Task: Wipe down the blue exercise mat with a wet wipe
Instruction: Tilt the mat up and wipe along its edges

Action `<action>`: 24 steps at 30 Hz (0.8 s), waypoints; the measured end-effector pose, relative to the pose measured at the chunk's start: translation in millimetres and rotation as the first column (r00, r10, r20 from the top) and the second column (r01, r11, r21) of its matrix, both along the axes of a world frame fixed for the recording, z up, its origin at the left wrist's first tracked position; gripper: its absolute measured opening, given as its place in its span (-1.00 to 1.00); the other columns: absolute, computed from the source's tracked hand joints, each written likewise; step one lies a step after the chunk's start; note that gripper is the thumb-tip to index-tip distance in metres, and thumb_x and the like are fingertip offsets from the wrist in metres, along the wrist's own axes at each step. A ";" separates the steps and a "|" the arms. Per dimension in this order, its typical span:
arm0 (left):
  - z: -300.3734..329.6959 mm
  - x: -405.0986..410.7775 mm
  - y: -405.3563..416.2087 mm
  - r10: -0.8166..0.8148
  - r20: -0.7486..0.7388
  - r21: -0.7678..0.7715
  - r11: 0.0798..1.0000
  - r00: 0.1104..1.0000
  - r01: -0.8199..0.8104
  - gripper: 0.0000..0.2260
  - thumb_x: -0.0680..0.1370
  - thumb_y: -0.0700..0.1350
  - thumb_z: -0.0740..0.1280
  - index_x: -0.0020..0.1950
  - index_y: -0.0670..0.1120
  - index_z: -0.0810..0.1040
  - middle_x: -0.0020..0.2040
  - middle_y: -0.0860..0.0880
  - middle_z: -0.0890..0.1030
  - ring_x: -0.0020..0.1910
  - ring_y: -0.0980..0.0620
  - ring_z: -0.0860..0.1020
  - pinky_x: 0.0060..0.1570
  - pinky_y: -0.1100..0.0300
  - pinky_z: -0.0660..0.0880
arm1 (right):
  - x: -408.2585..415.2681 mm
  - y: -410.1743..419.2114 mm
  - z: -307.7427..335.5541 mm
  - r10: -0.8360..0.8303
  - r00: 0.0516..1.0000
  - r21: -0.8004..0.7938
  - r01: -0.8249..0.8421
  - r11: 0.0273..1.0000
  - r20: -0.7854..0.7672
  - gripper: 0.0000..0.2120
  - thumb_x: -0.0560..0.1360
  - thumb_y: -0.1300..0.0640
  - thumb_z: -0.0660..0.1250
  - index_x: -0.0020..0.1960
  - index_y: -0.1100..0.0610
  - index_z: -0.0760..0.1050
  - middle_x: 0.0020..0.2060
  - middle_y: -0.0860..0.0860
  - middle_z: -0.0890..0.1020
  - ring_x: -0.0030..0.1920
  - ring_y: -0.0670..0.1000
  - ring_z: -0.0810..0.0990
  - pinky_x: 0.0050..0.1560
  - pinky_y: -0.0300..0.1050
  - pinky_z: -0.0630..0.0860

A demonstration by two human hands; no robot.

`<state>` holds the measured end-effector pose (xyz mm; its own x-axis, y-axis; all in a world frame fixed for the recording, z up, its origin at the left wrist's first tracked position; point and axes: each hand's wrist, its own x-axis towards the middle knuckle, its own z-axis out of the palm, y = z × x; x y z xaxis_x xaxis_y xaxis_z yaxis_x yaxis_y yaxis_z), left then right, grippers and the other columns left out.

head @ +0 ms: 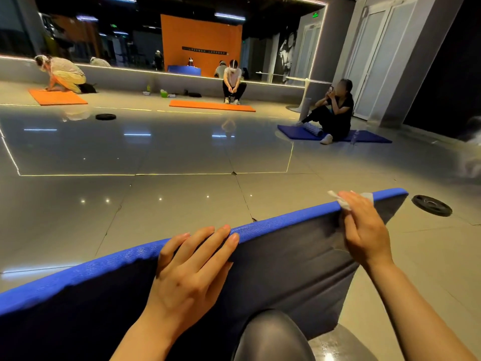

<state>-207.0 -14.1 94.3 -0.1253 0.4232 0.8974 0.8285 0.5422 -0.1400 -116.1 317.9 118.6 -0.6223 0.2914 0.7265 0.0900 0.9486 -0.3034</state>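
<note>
Mat stood on edge, its top rim under the wipe

Head view: the blue mat point(263, 227) stands tilted up off the floor point(156, 217) against the person's knee point(270, 334), dark underside facing them. The left hand point(190, 272) lies over the top edge, fingers fairly straight, steadying it. The right hand point(364, 227) presses a white wipe point(343, 203) against the rim near the far corner. The mat bows and creases — soft, light foam, I judge — so it is best held along the upper edge, close to the wiping.

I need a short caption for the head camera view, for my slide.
Left hand steadies the upright blue mat while the right hand wipes its top edge with a wet wipe.
</note>
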 end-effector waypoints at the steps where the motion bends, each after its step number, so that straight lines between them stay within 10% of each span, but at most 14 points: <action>1: 0.0 0.2 -0.6 -0.007 0.007 -0.001 1.000 1.000 0.007 -0.75 0.56 -0.09 0.32 0.20 -0.04 0.66 0.24 0.04 0.61 0.19 0.05 0.52 0.30 0.11 0.22 | -1.3 2.9 -0.7 -0.025 1.000 -0.048 0.025 0.999 -0.010 -0.56 0.56 0.08 0.02 0.31 0.12 0.52 0.23 0.06 0.58 0.34 0.04 0.41 0.39 -0.38 0.14; 5: 1.7 -1.8 0.9 -0.039 0.023 0.043 0.998 0.999 0.038 -0.78 0.56 -0.08 0.32 0.15 -0.05 0.68 0.20 0.03 0.63 0.16 0.04 0.54 0.20 0.06 0.31 | -14.5 -35.6 -7.8 -0.100 0.988 -0.180 0.078 0.981 -0.116 -0.54 0.59 -0.02 0.04 0.19 0.21 0.60 0.17 0.05 0.63 0.32 0.12 0.48 0.37 -0.16 0.27; 14: 4.8 -19.1 -11.9 -0.087 -0.072 -0.083 0.993 0.994 0.081 -0.75 0.58 -0.11 0.31 0.22 -0.05 0.64 0.25 0.00 0.60 0.20 0.03 0.54 0.19 0.05 0.34 | -6.8 -138.9 -17.4 0.349 0.937 0.193 -0.338 0.921 -0.028 -0.52 0.50 0.19 0.17 0.42 0.16 0.39 0.39 0.02 0.47 0.44 0.01 0.38 0.48 -0.05 0.21; 24: 4.1 -12.8 -8.9 -0.085 0.045 -0.036 0.996 0.995 0.087 -0.75 0.59 -0.07 0.28 0.18 -0.07 0.66 0.26 0.00 0.59 0.23 0.04 0.52 0.29 0.10 0.27 | 11.9 15.1 1.2 -0.125 0.991 -0.155 0.115 0.981 -0.051 -0.51 0.58 -0.05 0.01 0.25 0.15 0.58 0.22 0.03 0.61 0.31 -0.02 0.45 0.30 -0.38 0.24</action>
